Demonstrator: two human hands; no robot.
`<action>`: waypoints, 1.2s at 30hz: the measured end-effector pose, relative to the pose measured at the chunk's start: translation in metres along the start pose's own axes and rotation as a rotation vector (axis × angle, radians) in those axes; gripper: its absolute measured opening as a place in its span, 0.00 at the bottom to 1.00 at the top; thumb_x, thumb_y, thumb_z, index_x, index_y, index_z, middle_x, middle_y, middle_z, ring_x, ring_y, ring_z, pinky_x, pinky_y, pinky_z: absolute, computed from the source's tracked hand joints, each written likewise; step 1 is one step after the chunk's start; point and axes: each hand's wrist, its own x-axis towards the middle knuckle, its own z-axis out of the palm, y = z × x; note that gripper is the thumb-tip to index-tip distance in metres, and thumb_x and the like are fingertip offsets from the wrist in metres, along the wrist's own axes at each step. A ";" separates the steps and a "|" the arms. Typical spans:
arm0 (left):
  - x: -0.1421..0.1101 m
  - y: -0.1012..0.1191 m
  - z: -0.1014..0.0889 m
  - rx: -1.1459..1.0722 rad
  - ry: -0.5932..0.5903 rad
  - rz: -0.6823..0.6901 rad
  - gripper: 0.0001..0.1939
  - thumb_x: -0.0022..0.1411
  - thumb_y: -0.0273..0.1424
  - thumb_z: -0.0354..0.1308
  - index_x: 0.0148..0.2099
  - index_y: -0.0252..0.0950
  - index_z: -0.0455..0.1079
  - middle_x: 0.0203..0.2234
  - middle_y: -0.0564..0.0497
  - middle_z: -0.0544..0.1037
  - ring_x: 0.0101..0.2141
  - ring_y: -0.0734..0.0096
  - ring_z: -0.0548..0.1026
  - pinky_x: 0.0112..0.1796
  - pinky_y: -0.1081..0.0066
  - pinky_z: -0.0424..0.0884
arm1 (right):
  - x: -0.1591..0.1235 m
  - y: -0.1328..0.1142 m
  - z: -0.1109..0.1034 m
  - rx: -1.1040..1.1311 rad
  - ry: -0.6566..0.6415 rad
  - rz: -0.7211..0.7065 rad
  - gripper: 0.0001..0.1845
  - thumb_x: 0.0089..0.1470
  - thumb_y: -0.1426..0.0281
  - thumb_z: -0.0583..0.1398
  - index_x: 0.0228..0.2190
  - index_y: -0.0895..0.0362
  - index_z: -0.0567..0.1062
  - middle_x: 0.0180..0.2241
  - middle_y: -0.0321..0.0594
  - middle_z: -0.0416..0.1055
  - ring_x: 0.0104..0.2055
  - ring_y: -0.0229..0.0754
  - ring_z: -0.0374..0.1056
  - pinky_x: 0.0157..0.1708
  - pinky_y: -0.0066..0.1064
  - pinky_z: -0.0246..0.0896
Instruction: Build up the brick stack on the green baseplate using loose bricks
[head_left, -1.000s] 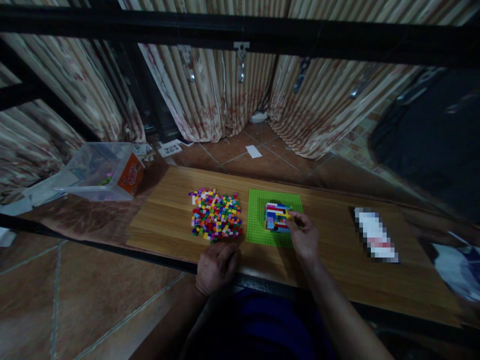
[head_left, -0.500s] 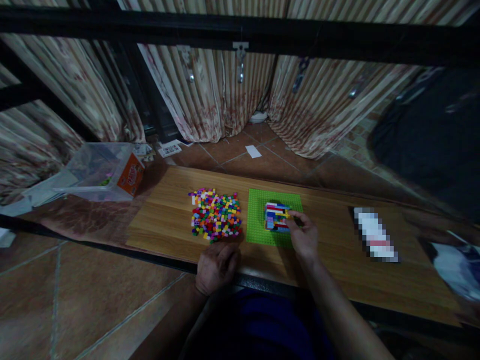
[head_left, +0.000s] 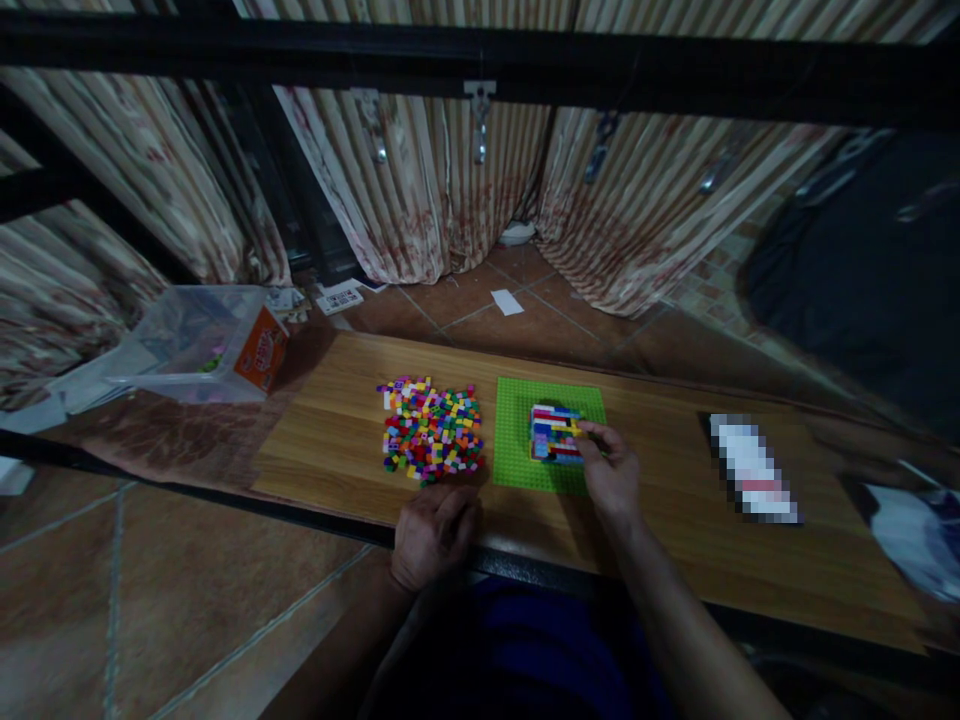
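A block build (head_left: 553, 434) of red, white, blue and yellow toy bricks stands on a green baseplate (head_left: 513, 465). At its right side my right hand (head_left: 611, 470) pinches a small yellow toy brick (head_left: 577, 431) between thumb and forefinger. The fingers partly cover that brick, and whether it is pressed onto the build I cannot tell. My left hand (head_left: 435, 535) rests with curled fingers on the board's front edge, just below a heap of loose coloured bricks (head_left: 433, 430). Nothing shows in it.
The wooden board (head_left: 322, 430) carries all of this. A blurred-out pale object (head_left: 754, 468) lies to the right, with a plastic bag (head_left: 911, 535) beyond. Far left is a clear plastic bin (head_left: 202, 345) with an orange label. Curtains (head_left: 442, 190) hang behind.
My right hand has shifted very slightly to the right, its fingertips still at the yellow brick. My left hand and the brick heap look the same.
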 end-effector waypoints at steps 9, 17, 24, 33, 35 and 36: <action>0.001 0.001 -0.001 0.004 -0.011 -0.009 0.09 0.63 0.30 0.54 0.46 0.38 0.69 0.34 0.49 0.79 0.35 0.67 0.77 0.37 0.68 0.74 | 0.001 0.003 0.000 -0.049 -0.012 -0.006 0.15 0.44 0.62 0.63 0.36 0.55 0.78 0.39 0.43 0.76 0.41 0.47 0.71 0.46 0.42 0.63; 0.001 0.001 0.000 0.025 -0.011 -0.002 0.07 0.63 0.30 0.55 0.44 0.38 0.69 0.32 0.49 0.79 0.34 0.66 0.77 0.36 0.68 0.73 | 0.004 0.006 0.001 -0.046 -0.019 0.029 0.16 0.43 0.61 0.63 0.35 0.55 0.78 0.38 0.42 0.76 0.40 0.47 0.71 0.44 0.42 0.63; 0.000 -0.004 0.003 0.006 0.012 0.029 0.09 0.62 0.30 0.56 0.46 0.38 0.68 0.33 0.49 0.79 0.34 0.67 0.77 0.37 0.68 0.74 | 0.003 0.005 0.002 -0.053 -0.020 0.006 0.15 0.44 0.62 0.62 0.34 0.55 0.78 0.37 0.41 0.76 0.39 0.45 0.70 0.43 0.40 0.64; 0.000 -0.003 0.002 0.028 0.015 0.033 0.09 0.63 0.30 0.55 0.46 0.38 0.68 0.33 0.49 0.79 0.34 0.66 0.78 0.36 0.68 0.74 | 0.002 0.003 0.003 -0.060 -0.014 -0.013 0.15 0.44 0.63 0.61 0.35 0.54 0.78 0.38 0.41 0.76 0.40 0.45 0.70 0.44 0.40 0.64; 0.000 -0.003 0.002 0.028 0.018 0.029 0.09 0.63 0.30 0.55 0.46 0.38 0.68 0.33 0.49 0.79 0.34 0.66 0.78 0.36 0.68 0.74 | 0.003 0.005 0.003 -0.046 -0.020 -0.016 0.15 0.44 0.62 0.61 0.35 0.54 0.78 0.38 0.41 0.76 0.40 0.46 0.70 0.44 0.40 0.64; 0.000 -0.003 0.002 0.027 0.018 0.027 0.09 0.63 0.30 0.55 0.46 0.38 0.68 0.33 0.49 0.79 0.35 0.66 0.78 0.36 0.68 0.74 | 0.003 0.006 0.003 -0.039 -0.025 -0.015 0.15 0.44 0.62 0.61 0.35 0.54 0.78 0.38 0.41 0.76 0.40 0.46 0.70 0.45 0.40 0.64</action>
